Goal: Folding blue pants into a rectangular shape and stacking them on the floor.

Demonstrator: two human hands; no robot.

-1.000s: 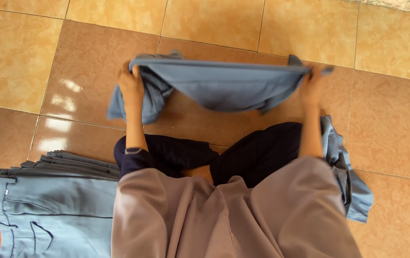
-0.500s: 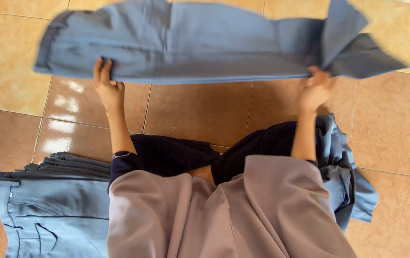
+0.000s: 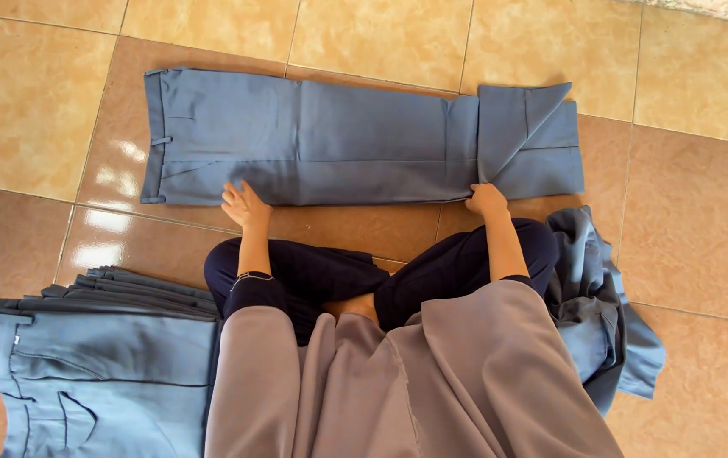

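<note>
I saw the grey-blue cloth trousers point(image 3: 321, 140) laid flat on the tiled floor point(image 3: 33, 110), leg end half folded, the left hand point(image 3: 243, 203) spread open on the near edge and the right hand point(image 3: 486, 200) pinching the fold, more folding left, I judged.

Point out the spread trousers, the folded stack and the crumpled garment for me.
spread trousers point(image 3: 321, 136), head view, middle of the flat leg panel.
folded stack point(image 3: 101, 382), head view, top pair's front.
crumpled garment point(image 3: 593, 322), head view, bunched middle beside the knee.
</note>
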